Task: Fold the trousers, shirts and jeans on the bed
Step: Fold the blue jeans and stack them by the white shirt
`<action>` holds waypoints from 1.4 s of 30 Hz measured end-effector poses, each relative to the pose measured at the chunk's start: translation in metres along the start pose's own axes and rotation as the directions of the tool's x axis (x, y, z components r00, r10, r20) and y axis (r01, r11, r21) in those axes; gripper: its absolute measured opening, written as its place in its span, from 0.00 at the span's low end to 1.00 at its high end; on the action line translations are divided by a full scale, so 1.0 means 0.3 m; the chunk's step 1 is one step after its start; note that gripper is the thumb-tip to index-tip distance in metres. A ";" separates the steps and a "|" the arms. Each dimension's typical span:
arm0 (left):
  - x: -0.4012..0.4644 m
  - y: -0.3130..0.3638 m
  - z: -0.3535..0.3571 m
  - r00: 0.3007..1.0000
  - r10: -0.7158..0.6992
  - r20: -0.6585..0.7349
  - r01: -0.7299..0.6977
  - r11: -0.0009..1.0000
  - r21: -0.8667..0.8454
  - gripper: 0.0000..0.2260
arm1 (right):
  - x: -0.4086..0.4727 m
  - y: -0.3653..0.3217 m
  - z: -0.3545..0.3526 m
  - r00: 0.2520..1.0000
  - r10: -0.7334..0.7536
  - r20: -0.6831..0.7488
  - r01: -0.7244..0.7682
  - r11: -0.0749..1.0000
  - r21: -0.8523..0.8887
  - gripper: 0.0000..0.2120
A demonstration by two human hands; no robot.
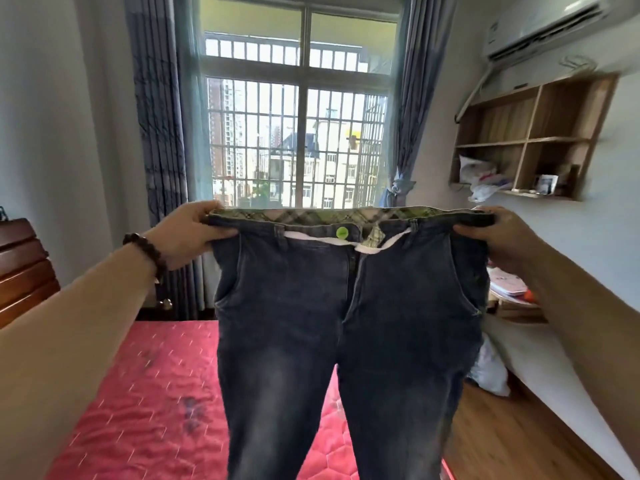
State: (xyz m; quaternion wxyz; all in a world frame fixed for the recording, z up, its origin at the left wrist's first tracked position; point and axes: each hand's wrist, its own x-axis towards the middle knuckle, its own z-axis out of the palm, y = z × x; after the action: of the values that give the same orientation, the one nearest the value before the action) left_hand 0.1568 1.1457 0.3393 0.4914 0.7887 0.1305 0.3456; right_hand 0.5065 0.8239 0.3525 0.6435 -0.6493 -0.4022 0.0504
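Jeans (349,323) held up in the air between both hands, stretched flat by the waistband, front facing the camera. Left hand (188,233) grasps the left end of the waistband, thumb on top, fingers curled under. Right hand (498,233) grasps the right end the same way. Legs hang straight down below the hands, over the bed (138,393); lower ends cut off by the frame edge.

Bed below and left of the hands, covered with a red quilted mattress cover, dark blotches on it.

Wall shelf (530,140) up and right of the right hand: wooden cubbies, white plastic bags (481,178) in the lower left compartment, small items in the lower right one, too blurred to name.

Jeans look: dark blue denim, faded at the thighs, fly open, plaid lining inside the waistband, white pocket lining showing at the top, green button (342,233) at the waist centre.

Beaded bracelet (145,251) on the left wrist.
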 end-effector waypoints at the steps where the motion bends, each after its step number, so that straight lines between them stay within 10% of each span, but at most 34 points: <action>1: -0.003 0.008 -0.004 0.998 -0.045 0.044 0.045 0.999 -0.007 0.06 | -0.008 0.006 0.007 1.000 0.027 0.002 -0.027 0.999 -0.022 0.07; 4: -0.016 0.007 -0.010 0.990 -0.117 0.081 0.114 0.993 0.041 0.05 | -0.027 0.030 0.032 0.992 0.109 0.063 -0.108 0.994 -0.025 0.09; 10: -0.068 -0.065 -0.022 0.991 -0.124 0.046 0.130 0.843 -0.523 0.09 | -0.048 0.041 0.006 0.966 0.118 0.228 -0.193 0.919 0.343 0.12; 18: 0.001 -0.137 0.261 0.721 -0.552 -0.418 0.382 0.821 -0.425 0.13 | -0.049 0.125 0.299 0.857 0.409 -0.313 -0.274 0.877 0.396 0.07; 22: -0.004 -0.056 0.462 0.830 -0.345 -0.439 0.134 0.886 -0.444 0.12 | -0.122 0.069 0.502 0.890 0.432 -0.147 -0.230 0.703 0.673 0.02; 31: -0.061 0.021 0.554 0.939 0.008 -0.344 -0.044 0.994 -0.097 0.23 | -0.257 -0.079 0.638 0.920 0.109 0.377 -0.340 0.702 0.626 0.30; 38: -0.064 0.089 0.339 0.957 -0.088 -0.275 -0.046 0.893 -0.447 0.04 | -0.166 -0.041 0.454 0.995 0.049 -0.088 -0.048 0.999 0.014 0.42; 42: -0.065 0.125 0.243 0.977 -0.082 -0.198 -0.030 0.862 -0.506 0.06 | -0.135 -0.038 0.467 0.928 0.166 0.334 -0.269 0.918 0.291 0.43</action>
State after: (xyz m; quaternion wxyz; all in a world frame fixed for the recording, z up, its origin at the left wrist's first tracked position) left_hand 0.1869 1.0671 0.3432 0.6688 0.5889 0.0975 0.4432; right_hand 0.3924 0.9097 0.3207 0.6644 -0.5572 -0.4062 0.2882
